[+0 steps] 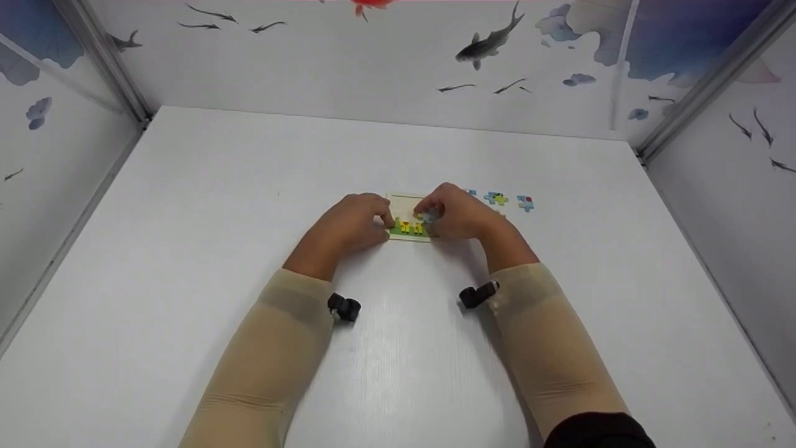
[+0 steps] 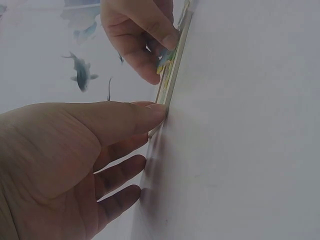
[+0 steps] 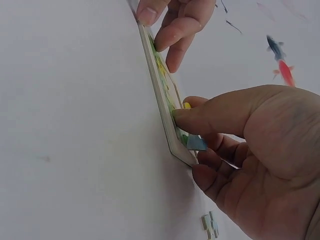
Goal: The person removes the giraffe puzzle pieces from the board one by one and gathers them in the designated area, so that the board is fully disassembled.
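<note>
A small wooden puzzle tray point(image 1: 403, 203) lies flat on the white table, its near row filled with green and yellow jigsaw pieces point(image 1: 405, 228). The far part of the tray shows bare wood. My left hand point(image 1: 359, 221) grips the tray's left end between thumb and forefinger, the other fingers spread loosely beside it in the left wrist view. Over the tray's right part, my right hand point(image 1: 459, 213) pinches a light blue jigsaw piece point(image 3: 196, 143) with some yellow on it. The right thumb presses close over the green row, and the fingers partly hide that end.
Several loose jigsaw pieces lie beyond and right of the tray, among them a blue and yellow piece point(image 1: 496, 198) and a blue one with a red spot point(image 1: 525, 202). White panels with painted fish point(image 1: 488, 45) stand around the table's back and sides.
</note>
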### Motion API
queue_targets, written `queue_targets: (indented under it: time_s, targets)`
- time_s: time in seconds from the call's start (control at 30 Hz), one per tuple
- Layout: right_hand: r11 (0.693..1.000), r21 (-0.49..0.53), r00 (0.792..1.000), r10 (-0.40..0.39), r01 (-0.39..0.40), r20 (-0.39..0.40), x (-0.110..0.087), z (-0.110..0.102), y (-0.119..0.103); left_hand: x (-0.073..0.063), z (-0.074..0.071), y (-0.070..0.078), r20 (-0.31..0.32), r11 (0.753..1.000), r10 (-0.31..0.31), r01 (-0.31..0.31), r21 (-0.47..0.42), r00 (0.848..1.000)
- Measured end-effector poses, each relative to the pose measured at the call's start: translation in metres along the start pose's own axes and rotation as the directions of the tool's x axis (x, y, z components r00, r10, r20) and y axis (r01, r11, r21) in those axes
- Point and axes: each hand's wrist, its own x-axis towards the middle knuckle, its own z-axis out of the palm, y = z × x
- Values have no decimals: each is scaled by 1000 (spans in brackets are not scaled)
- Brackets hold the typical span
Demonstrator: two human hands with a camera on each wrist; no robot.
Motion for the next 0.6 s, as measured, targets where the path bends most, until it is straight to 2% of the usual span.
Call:
queue_targets:
  time_s: [0.27, 0.4, 0.5, 0.6]
  targets:
    - [999, 41, 1000, -24, 24, 2, -1, -3, 5, -2, -2, 2, 1, 1000, 7, -7, -19, 1000]
    - [998, 50, 999, -46, 48, -28, -3, -7, 8, -1, -2, 2, 0, 999, 5, -5, -34, 1000]
    - [994, 101, 997, -37, 43, -62, -4, -11, 10, 0, -2, 1, 3, 999, -3, 3, -37, 1000]
    - [981, 192, 996, 7, 9, -84, -7, -17, 11, 0, -1, 0, 3, 999, -8, 9, -36, 1000]
